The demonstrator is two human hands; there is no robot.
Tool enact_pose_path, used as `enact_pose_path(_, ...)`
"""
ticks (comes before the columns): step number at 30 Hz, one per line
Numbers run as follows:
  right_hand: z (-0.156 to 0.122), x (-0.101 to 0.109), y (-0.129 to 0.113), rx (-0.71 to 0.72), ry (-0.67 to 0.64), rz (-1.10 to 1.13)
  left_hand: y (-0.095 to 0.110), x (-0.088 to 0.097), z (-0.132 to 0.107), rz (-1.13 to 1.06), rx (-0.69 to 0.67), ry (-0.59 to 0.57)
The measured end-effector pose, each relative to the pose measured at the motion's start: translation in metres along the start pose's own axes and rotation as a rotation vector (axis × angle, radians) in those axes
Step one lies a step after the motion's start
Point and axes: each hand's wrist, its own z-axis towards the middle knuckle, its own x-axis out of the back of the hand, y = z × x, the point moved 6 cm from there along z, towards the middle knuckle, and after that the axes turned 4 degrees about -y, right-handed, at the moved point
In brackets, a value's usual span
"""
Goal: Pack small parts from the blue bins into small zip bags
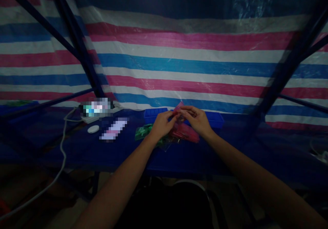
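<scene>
Red plastic packet (178, 107) — light, floppy, likely slippery — pinched at its edge by left hand (162, 125) and right hand (196, 120), fingers (188, 112) pressed together

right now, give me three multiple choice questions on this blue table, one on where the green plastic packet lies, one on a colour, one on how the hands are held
1. Where does the green plastic packet lie relative to the flat red packet?
A. To its left
B. On top of it
C. To its right

2. What colour is the small piece pinched between the left hand and right hand?
A. Green
B. White
C. Pinkish red

3. How are the two hands held?
A. Palms down, lying flat and well apart
B. Raised together, fingers meeting
C. Only one hand is in view

Answers:
1. A, the green packet lies on the left side of the red one in the head view.
2. C, pinkish red shows at the fingertips.
3. B, both hands meet above the red packet.
</scene>
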Motion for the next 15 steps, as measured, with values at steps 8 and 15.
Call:
enact_pose_path(8, -0.001, 0.027, -0.006, 0.14, 0.288, -0.245, -0.021, 0.004, 0.001, -0.178, 0.12, 0.074)
enact_pose_path(15, 0.003, 0.013, 0.0, 0.095, 0.062, -0.154, -0.011, 0.0, 0.0, -0.222, 0.072, -0.016)
